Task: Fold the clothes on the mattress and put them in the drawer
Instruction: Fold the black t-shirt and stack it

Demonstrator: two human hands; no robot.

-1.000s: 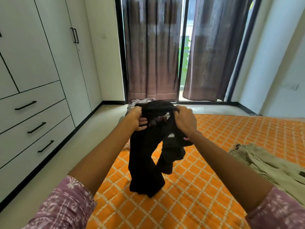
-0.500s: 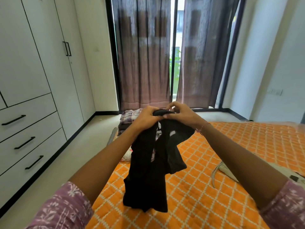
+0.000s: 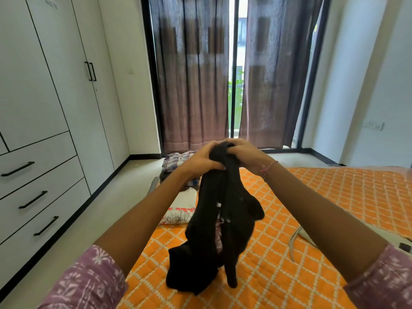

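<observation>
While the three drawers [image 3: 33, 197] at lower left sit closed, their contents hidden, folded clothes [image 3: 178, 162] lie at the mattress's [image 3: 312, 197] far left edge, with bare floor [image 3: 107, 197] between mattress and wardrobe. At frame centre, the left hand [image 3: 200, 159] and right hand [image 3: 244, 153] both grip the bunched top of a black garment [image 3: 223, 219], which hangs down to the mattress.

I see daylight coming through the gap in the curtains [image 3: 194, 81], blown out white there. Room evenly bright, soft shadows. Wardrobe [image 3: 44, 90] lines bow from wide-angle distortion. Black garment [image 3: 223, 219] is crushed dark with little detail. Slight softness overall.
</observation>
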